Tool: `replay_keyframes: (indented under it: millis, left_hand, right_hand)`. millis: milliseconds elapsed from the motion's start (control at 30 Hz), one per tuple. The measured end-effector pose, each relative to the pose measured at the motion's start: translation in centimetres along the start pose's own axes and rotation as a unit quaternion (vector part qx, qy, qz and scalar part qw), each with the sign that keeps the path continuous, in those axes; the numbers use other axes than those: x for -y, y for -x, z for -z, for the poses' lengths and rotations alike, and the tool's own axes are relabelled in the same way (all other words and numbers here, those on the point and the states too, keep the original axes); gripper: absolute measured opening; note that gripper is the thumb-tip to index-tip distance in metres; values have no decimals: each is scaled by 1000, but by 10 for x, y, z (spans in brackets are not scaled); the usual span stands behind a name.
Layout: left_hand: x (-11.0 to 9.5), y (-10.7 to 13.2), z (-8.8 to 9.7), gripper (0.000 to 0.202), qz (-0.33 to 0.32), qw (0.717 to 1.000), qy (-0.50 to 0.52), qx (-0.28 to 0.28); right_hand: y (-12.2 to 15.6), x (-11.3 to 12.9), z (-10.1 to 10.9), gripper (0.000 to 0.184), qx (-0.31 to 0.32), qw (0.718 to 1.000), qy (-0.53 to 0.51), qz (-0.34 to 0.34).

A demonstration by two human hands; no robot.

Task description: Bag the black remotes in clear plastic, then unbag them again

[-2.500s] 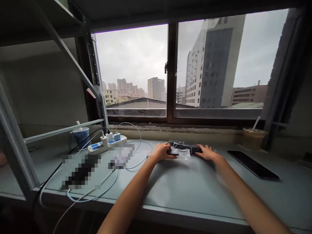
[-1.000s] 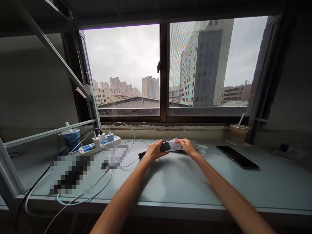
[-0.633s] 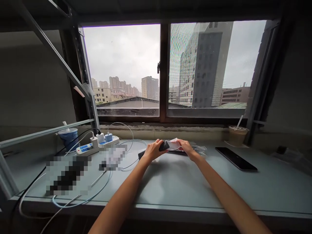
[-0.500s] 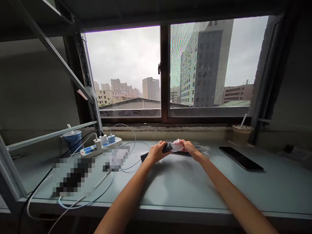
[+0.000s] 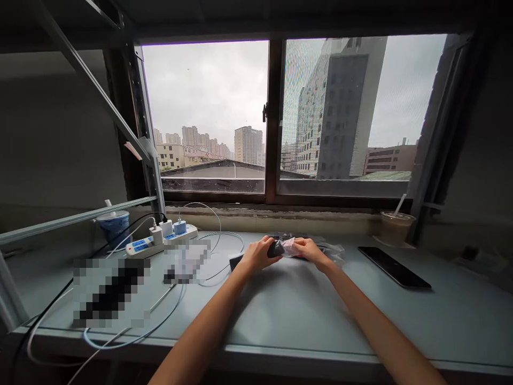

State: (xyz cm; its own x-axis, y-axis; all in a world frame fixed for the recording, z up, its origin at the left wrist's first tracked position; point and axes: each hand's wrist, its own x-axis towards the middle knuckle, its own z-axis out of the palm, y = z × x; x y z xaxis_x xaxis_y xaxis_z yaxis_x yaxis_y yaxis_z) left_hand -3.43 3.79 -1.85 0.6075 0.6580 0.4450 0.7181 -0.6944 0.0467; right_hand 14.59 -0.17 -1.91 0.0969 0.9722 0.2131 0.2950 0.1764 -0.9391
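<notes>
My left hand (image 5: 258, 254) is closed around a small dark object (image 5: 274, 248), whose kind I cannot make out. A crumpled clear plastic bag (image 5: 287, 247) with a pinkish patch sits against the right end of that object. Its right side is pinched between the fingers of my right hand (image 5: 311, 251). Both hands are close together, low over the table (image 5: 280, 310). Part of another dark item (image 5: 235, 262) shows beside my left wrist. Behind my hands lie a dark flat thing (image 5: 286, 235), partly covered, and more clear plastic (image 5: 333, 252).
At right lies a black phone-like slab (image 5: 395, 267), with a lidded drink cup (image 5: 396, 225) behind it. On the left are a power strip (image 5: 146, 247) with chargers, looping cables (image 5: 176, 307), a blue cup (image 5: 114, 227) and two blurred-out items. A metal shelf frame (image 5: 80, 219) stands there.
My right hand has lowered slightly and come nearer my left, and the plastic between them looks more bunched. The camera view has shifted a little.
</notes>
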Motion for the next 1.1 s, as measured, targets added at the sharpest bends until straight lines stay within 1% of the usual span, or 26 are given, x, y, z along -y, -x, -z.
replay_keyframes:
  millis: [167, 333, 467, 567, 667, 733, 833, 933, 1033, 1100]
  left_hand:
    - [-3, 0, 3, 35, -25, 1000, -2, -16]
    - [-9, 3, 1, 37, -29, 999, 5, -20]
    - [-12, 4, -1, 39, -45, 999, 9, -24]
    - [-12, 4, 1, 43, -46, 998, 14, -46]
    - [-11, 5, 3, 44, -41, 997, 23, -67]
    - [-11, 5, 3, 46, -37, 996, 31, -68]
    - [-12, 6, 3, 50, -26, 997, 45, -58]
    - [-12, 5, 3, 50, -22, 997, 47, -49]
    - [-6, 2, 6, 43, -40, 998, 23, -48]
    - [0, 0, 8, 39, -50, 997, 5, -59]
  right_hand:
    - [4, 0, 1, 28, 3, 1000, 25, -15]
    - [6, 1, -1, 34, 4, 999, 21, -36]
    - [10, 3, 1, 40, 47, 997, 10, -65]
    - [11, 6, 5, 44, 88, 993, -9, -78]
    - [11, 7, 9, 43, 109, 991, -28, -78]
    - [12, 8, 10, 41, 115, 990, -33, -72]
    - [14, 9, 6, 40, 110, 992, -28, -61]
    - [15, 12, 1, 39, 85, 995, -30, -48]
    - [15, 16, -3, 38, 62, 997, -35, -43]
    - [15, 19, -1, 36, 53, 997, -45, -40]
